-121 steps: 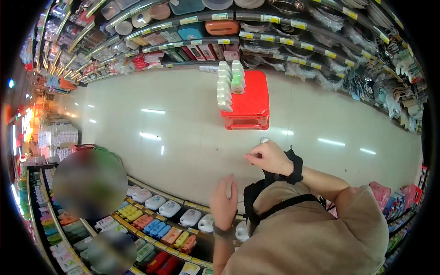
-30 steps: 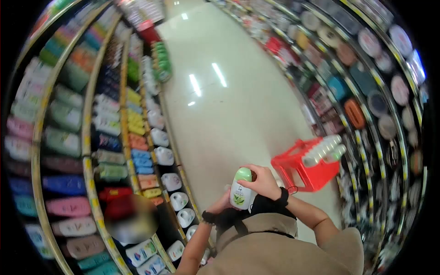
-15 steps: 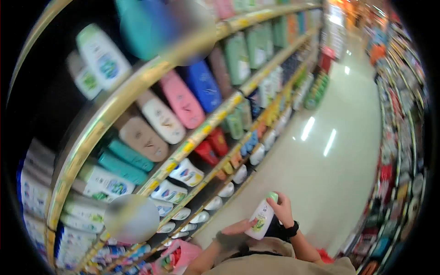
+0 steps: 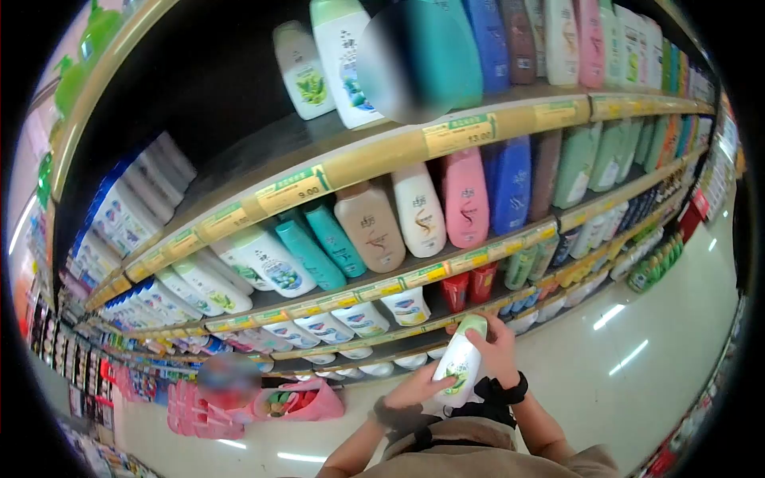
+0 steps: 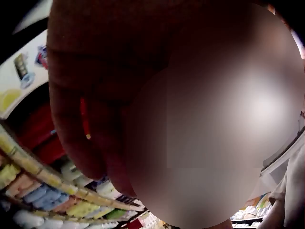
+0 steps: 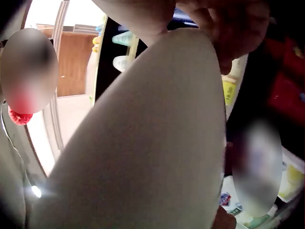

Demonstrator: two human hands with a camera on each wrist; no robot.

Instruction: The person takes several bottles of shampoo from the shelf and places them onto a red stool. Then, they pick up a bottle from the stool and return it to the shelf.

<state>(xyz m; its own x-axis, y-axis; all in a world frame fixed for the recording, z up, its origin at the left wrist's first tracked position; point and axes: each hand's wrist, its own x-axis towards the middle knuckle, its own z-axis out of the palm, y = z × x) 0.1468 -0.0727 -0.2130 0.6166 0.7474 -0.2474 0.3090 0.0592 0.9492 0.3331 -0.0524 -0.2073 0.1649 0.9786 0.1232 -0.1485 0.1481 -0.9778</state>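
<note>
A white bottle with a pale green cap and a green leaf print is held tilted in front of the body. The right hand grips its cap end. At the lower end, the left hand holds it, thumb on the front and the other fingers mostly hidden behind. In the right wrist view the plain side of the bottle fills the middle, with part of the right hand at its top. The left hand appears dark and close in the left wrist view, its fingers bent; blur covers much of that view.
Shelves with price-label edges curve across the front, holding rows of upright bottles, among them a pink bottle and a brown bottle. Pink baskets stand on the floor at lower left. A tiled aisle runs along the right.
Both hands were empty four seconds ago; the bottle was in them by one second ago and remains held. The head view has swung from the aisle and red stool to the bottle shelves.
</note>
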